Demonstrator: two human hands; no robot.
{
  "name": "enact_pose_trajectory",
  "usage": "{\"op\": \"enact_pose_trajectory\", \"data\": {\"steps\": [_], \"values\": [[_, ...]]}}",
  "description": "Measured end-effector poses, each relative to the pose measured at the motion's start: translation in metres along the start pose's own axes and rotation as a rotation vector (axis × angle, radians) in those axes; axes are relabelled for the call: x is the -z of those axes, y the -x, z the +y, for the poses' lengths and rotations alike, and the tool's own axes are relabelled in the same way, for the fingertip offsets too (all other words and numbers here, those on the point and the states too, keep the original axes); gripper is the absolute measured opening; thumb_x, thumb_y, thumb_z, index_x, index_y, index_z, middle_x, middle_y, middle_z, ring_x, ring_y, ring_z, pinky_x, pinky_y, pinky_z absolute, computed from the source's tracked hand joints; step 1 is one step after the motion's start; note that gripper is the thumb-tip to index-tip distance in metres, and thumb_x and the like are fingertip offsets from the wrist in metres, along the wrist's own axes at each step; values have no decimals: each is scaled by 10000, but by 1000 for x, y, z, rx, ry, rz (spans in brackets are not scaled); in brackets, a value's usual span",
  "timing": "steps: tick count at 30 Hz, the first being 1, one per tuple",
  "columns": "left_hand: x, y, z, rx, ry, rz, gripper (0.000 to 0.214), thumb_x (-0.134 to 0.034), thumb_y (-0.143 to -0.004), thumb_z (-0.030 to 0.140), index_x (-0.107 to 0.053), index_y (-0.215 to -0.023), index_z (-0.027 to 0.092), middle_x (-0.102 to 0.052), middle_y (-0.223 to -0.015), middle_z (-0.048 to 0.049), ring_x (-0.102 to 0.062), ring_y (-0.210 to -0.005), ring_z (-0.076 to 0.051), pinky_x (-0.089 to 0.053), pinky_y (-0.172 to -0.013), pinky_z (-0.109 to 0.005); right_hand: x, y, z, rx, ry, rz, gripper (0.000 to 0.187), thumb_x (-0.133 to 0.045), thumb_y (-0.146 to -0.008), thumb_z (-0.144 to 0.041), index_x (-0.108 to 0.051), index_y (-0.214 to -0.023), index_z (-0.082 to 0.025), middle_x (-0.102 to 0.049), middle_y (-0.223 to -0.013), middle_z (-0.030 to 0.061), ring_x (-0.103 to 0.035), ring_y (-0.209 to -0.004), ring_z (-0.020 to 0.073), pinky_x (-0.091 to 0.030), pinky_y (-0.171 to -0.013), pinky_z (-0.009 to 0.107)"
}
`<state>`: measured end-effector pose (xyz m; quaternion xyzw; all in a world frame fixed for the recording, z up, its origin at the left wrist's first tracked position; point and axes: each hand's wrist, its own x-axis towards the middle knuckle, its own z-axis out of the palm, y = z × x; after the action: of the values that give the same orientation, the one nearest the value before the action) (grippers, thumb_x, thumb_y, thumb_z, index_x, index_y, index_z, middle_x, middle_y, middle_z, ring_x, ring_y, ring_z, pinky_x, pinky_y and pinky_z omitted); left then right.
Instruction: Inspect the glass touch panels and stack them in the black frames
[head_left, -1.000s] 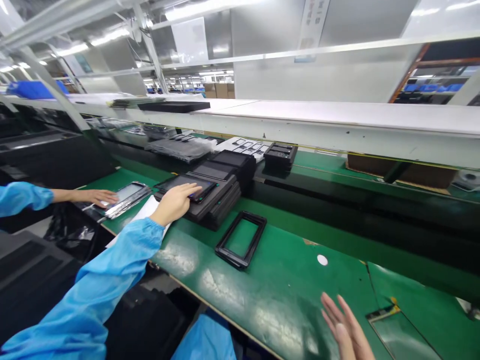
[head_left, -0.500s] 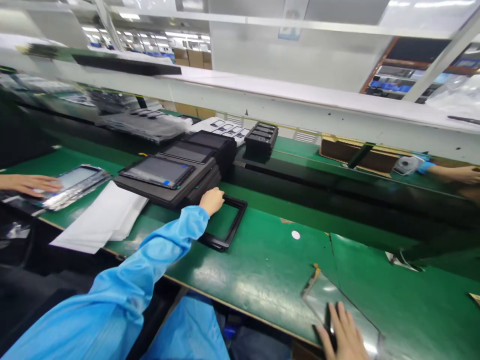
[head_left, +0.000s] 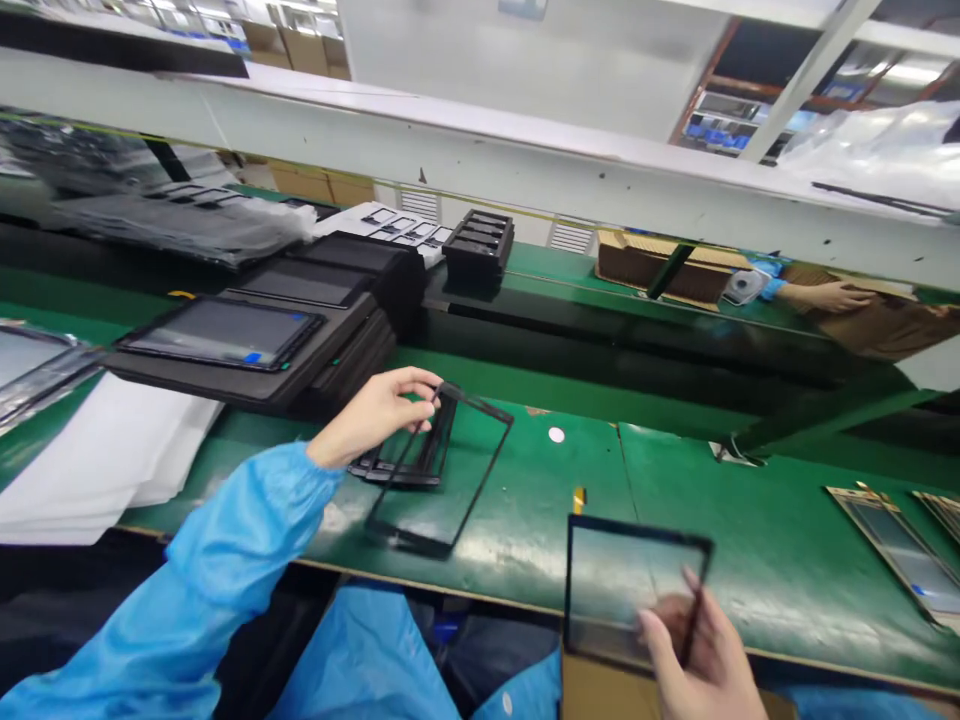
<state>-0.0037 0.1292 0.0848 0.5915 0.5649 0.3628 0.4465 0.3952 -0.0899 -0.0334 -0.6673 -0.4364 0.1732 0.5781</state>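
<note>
One black frame (head_left: 481, 484) tilts down from the left grip (head_left: 427, 400), whose thumb and fingers are pinched on its upper left corner. It is to the right of the tray stack (head_left: 352, 350) and nearer the person; whether its lower end touches the bench (head_left: 525, 560) I cannot tell. Farther right of the stack, past the frame, a clear panel (head_left: 611, 590) with a dark border is in the right grip (head_left: 679, 620), closed on its right edge; some of the fingers show through the glass. The panel and the frame are apart.

Just beside the stack, on its right, more frames (head_left: 444, 440) lie on the bench, partly behind the held one. A tablet (head_left: 225, 330) lies on top of the stack, and white sheets (head_left: 97, 460) lie in front of it. Far right of the stack are screens (head_left: 892, 550), and beyond it, to the right, another person's hand (head_left: 832, 296).
</note>
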Motion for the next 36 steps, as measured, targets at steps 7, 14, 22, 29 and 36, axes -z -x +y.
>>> {"op": "enact_pose_trajectory", "data": {"steps": [7,14,22,29,36], "values": [[-67,58,-2,-69,186,-161,425,-786,-856,227,-789,-1280,252,-745,-943,-34,-730,-830,-182,-610,-690,-248,-63,-1,-50,-367,-430,-372,692,-902,-804,-337,-652,-1444,-257,-679,-987,31,-602,-560,111,-534,-476,240],[-85,74,-7,-171,233,-145,348,-770,-901,240,-832,-1242,273,-742,-992,-58,-719,-814,-175,-631,-686,-233,-70,8,-48,-378,-474,-358,661,-874,-842,-330,-637,-1459,-331,-638,-1000,-5,-608,-558,86,-538,-496,227],[-93,80,-9,-169,323,-100,351,-773,-905,216,-836,-1240,303,-749,-1006,-59,-763,-820,-182,-663,-724,-249,-69,11,-49,-390,-486,-315,669,-891,-821,-320,-650,-1446,-320,-649,-978,-2,-606,-563,91,-556,-523,243],[-96,81,-9,-136,345,-43,360,-809,-879,234,-831,-1238,256,-789,-937,-66,-760,-800,-193,-664,-700,-256,-65,11,-62,-404,-479,-275,696,-895,-802,-319,-642,-1450,-311,-653,-951,-11,-587,-553,86,-541,-497,225],[-99,82,-2,-128,327,-7,373,-827,-857,269,-836,-1227,224,-779,-930,-82,-752,-824,-217,-664,-708,-284,-67,13,-56,-418,-483,-266,695,-888,-817,-337,-644,-1466,-286,-675,-970,6,-602,-563,97,-556,-505,241]]}}
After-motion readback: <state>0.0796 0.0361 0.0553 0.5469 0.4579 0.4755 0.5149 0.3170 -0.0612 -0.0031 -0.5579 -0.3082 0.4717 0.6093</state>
